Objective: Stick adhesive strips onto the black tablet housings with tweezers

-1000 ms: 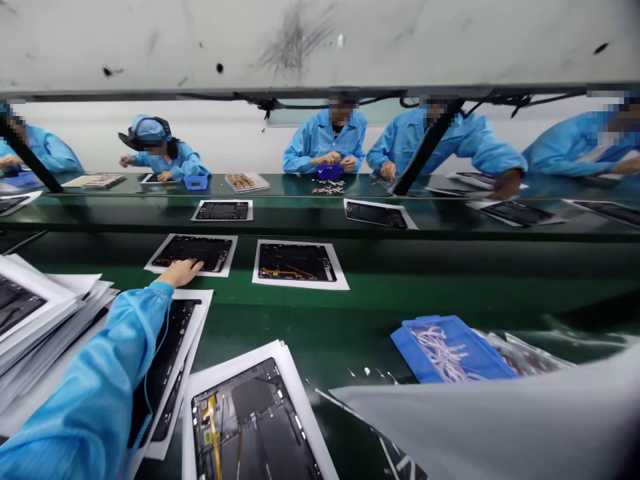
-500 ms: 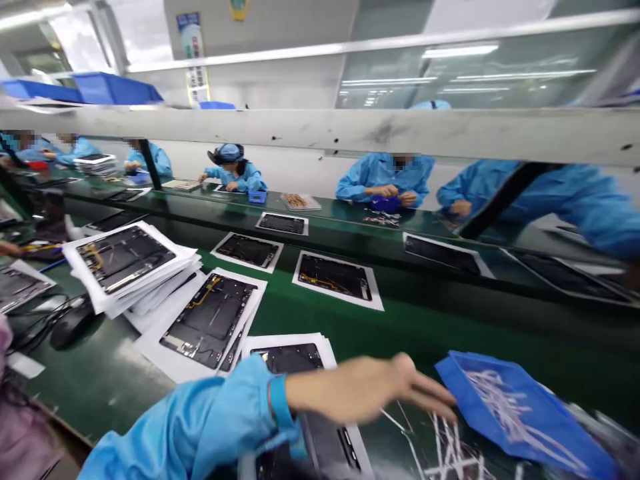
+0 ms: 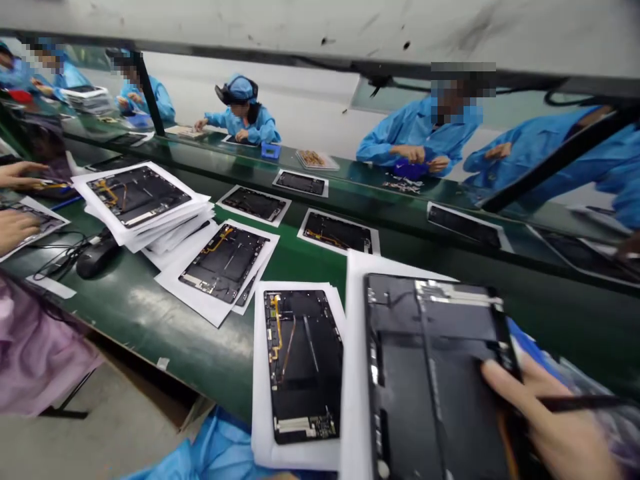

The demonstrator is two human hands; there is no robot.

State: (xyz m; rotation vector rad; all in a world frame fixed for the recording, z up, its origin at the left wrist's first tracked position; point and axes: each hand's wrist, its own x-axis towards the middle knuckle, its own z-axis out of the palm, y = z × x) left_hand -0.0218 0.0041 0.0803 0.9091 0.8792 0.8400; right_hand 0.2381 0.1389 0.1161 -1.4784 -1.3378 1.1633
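- I am using the middle panel (image 3: pixel 306 403) as my landmark; it is lying on white sheets.
- To its right, my right hand (image 3: pixel 543 407) is gripping another dark panel (image 3: pixel 405 373), with its thumb on the inside face near the right edge; the other fingertips are hiding.
- Of my left hand (image 3: pixel 281 476), only a bit of skin is showing below the middle panel, so I cannot tell what it is doing.
- I am guessing the gripped panel is light and stiff (its smooth face may be slippery, too).
- White paper (image 3: pixel 356 373) is sticking out between it and the middle panel, looking soft and bendy.
- Its little shiny metal parts (image 3: pixel 460 293) are looking easy to break, so I am choosing its plain outer edges as the best hold.
- Right of the middle panel, a dark stick (image 3: pixel 583 403) is crossing my hand; I cannot tell whether I am holding it.
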